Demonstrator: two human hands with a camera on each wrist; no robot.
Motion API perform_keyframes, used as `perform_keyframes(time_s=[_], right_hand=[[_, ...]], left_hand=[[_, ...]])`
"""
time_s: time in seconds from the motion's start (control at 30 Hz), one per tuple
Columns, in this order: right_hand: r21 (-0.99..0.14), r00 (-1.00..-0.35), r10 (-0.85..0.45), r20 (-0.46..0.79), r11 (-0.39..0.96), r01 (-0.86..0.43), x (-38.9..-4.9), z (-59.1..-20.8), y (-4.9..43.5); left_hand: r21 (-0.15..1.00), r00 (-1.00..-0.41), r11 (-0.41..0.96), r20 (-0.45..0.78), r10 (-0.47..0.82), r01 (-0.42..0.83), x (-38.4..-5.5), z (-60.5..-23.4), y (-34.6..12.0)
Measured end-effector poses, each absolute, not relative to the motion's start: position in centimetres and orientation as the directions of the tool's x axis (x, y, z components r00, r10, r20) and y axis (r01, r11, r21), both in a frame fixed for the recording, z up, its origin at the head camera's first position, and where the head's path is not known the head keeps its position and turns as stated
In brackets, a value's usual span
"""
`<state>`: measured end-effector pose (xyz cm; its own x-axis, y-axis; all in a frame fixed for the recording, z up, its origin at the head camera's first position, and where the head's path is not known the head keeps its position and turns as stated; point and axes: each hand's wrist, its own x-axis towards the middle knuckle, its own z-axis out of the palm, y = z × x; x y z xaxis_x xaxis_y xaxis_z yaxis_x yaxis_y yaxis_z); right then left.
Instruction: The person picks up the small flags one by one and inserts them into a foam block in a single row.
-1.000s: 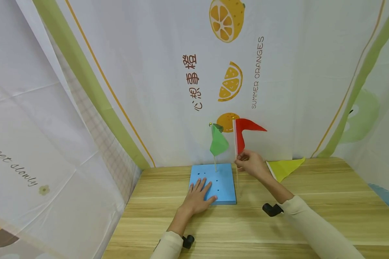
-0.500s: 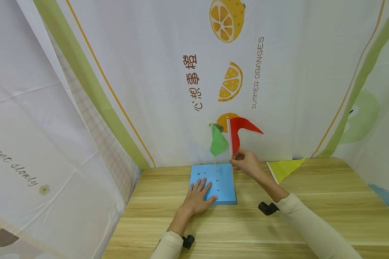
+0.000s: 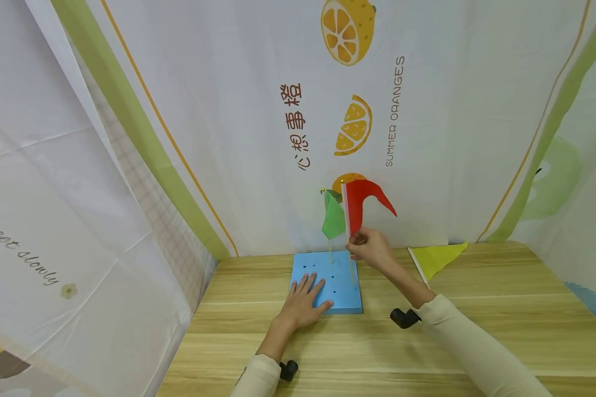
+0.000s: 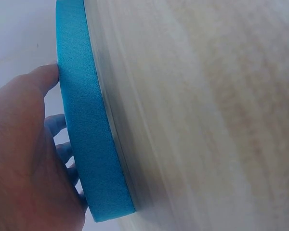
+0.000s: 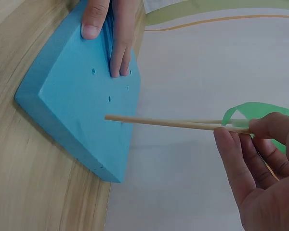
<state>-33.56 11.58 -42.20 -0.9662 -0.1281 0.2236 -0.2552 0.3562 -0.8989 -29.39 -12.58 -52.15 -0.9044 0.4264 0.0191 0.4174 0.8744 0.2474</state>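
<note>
Red flag [image 3: 354, 212], cloth [image 3: 360, 196] above right fingers [image 5: 235, 163], stick [image 5: 139, 120] pinched; blue board [image 3: 345, 300] below

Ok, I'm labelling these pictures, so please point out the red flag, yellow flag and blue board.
Red flag [image 3: 355, 205]: head view, on its cloth.
Yellow flag [image 3: 434, 258]: head view, middle of its cloth.
Blue board [image 5: 81, 103]: right wrist view, bare top face.

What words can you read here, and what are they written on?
"SUMMER ORANGES": on the back cloth, running upward.
"心想事橙": same cloth, read from bottom to top.
"meet slowly": on the left cloth, starting at the picture's edge.
I see no writing on the red flag or blue block.
</note>
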Motion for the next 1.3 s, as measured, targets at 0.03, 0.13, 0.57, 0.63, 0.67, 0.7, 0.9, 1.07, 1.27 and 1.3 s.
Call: perform_keyframes(time_s=[0.03, 0.13, 0.57, 0.63, 0.67, 0.7, 0.9, 1.07, 1.27, 1.3], right_hand=[[-0.896, -0.965, -0.130, 0.227, 0.359, -0.259, -33.6, -42.2, 11.5], [-0.892, -0.963, -0.140, 0.232, 0.363, -0.268, -33.6, -42.2, 11.2], [-0.885, -0.960, -0.159, 0.231, 0.375, -0.275, -34.0, -42.2, 9.7], [-0.884, -0.956, -0.168, 0.239, 0.370, -0.286, -34.0, -42.3, 9.5], [-0.890, -0.957, -0.170, 0.236, 0.358, -0.283, -34.1, -42.3, 9.4], [-0.889, -0.954, -0.175, 0.244, 0.352, -0.292, -34.1, -42.4, 9.4], [-0.898, -0.951, -0.173, 0.256, 0.321, -0.300, -34.4, -43.0, 8.9], [-0.894, -0.947, -0.179, 0.267, 0.321, -0.312, -34.7, -43.4, 8.7], [-0.877, -0.942, -0.175, 0.285, 0.349, -0.330, -34.9, -43.7, 8.4], [-0.876, -0.943, -0.173, 0.285, 0.352, -0.329, -35.0, -43.7, 8.3]], left_hand=[[0.247, -0.905, 0.875, 0.018, 0.426, 0.417, -29.4, -52.1, -12.6], [0.248, -0.906, 0.876, 0.013, 0.424, 0.414, -29.4, -52.1, -12.5], [0.243, -0.906, 0.878, 0.010, 0.423, 0.413, -29.6, -52.2, -12.5], [0.246, -0.905, 0.876, 0.013, 0.425, 0.414, -29.5, -52.1, -12.5], [0.246, -0.905, 0.876, 0.014, 0.426, 0.416, -29.5, -52.1, -12.5], [0.248, -0.904, 0.874, 0.017, 0.427, 0.418, -29.5, -52.1, -12.5], [0.243, -0.902, 0.873, 0.016, 0.432, 0.423, -29.5, -52.2, -12.5], [0.240, -0.903, 0.875, 0.014, 0.430, 0.421, -29.6, -52.2, -12.5], [0.246, -0.898, 0.868, 0.030, 0.438, 0.431, -29.7, -52.4, -12.6], [0.247, -0.897, 0.866, 0.034, 0.440, 0.435, -29.7, -52.4, -12.6]])
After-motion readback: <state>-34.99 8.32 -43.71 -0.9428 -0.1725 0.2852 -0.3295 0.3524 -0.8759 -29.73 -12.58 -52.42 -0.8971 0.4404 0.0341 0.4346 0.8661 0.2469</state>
